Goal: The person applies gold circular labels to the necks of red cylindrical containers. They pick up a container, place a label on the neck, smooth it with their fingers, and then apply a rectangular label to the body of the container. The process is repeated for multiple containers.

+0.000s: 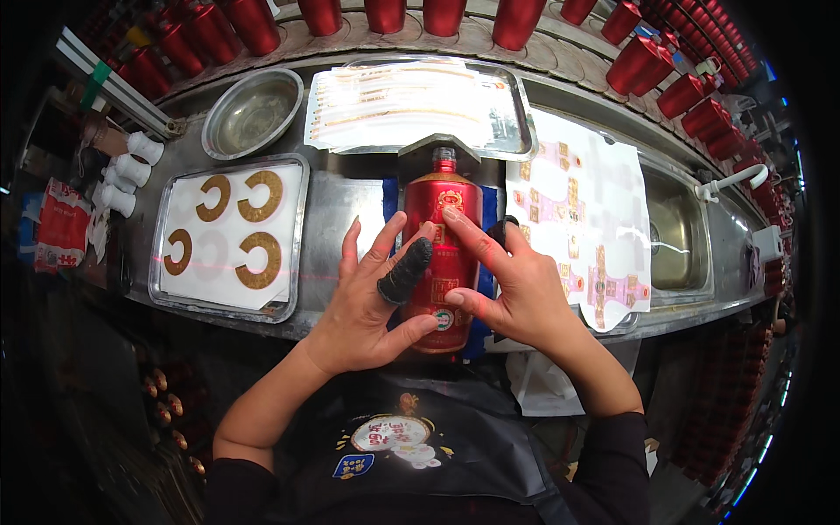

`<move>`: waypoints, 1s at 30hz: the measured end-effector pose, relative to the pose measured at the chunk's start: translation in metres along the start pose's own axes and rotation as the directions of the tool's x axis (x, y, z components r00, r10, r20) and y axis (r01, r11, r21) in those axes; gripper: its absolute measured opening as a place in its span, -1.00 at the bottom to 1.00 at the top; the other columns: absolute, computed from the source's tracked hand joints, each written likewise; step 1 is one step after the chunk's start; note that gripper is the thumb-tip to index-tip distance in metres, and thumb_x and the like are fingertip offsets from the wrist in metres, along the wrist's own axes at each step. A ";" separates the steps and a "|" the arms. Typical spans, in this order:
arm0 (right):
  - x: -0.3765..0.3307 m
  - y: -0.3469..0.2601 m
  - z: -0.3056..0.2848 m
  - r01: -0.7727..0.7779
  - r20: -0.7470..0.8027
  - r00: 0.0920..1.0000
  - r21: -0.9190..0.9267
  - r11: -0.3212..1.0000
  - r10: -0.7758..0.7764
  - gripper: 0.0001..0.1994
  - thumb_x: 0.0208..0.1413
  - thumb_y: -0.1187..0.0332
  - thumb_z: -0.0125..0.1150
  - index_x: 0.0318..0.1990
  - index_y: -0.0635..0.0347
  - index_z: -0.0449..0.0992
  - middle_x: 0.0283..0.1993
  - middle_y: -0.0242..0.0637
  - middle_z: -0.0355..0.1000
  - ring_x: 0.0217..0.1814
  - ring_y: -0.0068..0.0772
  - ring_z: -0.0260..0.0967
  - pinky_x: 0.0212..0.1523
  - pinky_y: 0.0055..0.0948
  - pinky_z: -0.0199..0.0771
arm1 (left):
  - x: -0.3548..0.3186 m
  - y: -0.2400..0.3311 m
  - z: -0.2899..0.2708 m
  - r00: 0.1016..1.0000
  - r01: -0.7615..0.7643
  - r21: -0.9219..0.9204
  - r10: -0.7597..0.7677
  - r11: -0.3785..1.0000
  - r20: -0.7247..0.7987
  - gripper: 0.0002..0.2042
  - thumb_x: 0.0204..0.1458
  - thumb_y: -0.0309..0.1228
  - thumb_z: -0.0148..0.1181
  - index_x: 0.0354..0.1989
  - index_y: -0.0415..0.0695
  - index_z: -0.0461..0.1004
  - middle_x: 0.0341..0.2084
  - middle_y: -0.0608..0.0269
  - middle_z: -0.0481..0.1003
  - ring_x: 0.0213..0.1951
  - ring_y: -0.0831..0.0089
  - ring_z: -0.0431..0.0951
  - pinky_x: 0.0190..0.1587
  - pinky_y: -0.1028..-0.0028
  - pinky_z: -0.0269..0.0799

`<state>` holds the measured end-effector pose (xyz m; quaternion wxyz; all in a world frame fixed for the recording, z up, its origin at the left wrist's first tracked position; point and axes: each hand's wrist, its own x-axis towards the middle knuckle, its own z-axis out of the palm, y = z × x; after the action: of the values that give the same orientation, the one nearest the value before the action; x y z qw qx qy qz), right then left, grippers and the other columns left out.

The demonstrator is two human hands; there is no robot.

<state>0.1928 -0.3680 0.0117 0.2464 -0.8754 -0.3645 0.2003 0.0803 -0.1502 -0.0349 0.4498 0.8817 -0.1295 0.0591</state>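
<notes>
A red bottle [446, 267] with gold emblems lies on its back in front of me. Its dark neck points away and rests at a grey holder [477, 149]. My left hand [350, 315] is over the bottle's left side, fingers spread, with a black finger cover [405, 273] on one finger. With fingers extended, my right hand [534, 293] lays its index fingertip on the upper emblem and its thumb near a lower one. A black cover also sits on another right finger. Neither hand is wrapped round the bottle. Blue pads [490, 206] flank the bottle.
At left, a metal tray [302, 227] holds a white sheet with gold C-shaped pieces; a metal bowl [254, 114] stands behind. Strip sheets [394, 105] fill a far tray. Pink-and-gold patterned sheets [612, 201] lie right, beside a sink [678, 236]. Red bottles [516, 22] line the slatted conveyor.
</notes>
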 end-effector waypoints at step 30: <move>0.000 -0.012 0.005 -0.054 0.031 0.998 0.033 0.998 0.053 -0.11 -0.02 -0.11 0.44 0.50 -0.31 0.19 -0.35 -0.11 0.28 -0.39 -0.03 0.36 -0.32 -0.17 0.41 | -0.018 -0.010 0.001 0.999 0.016 -0.064 -0.013 0.998 0.039 -0.21 0.18 -0.01 0.19 0.54 0.07 0.03 0.49 0.15 0.12 0.55 0.03 -0.12 0.42 -0.28 -0.50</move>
<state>0.1837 -0.3594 0.0142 0.2500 -0.8774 -0.3414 0.2262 0.0657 -0.1427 -0.0472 0.4758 0.8687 -0.1336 0.0344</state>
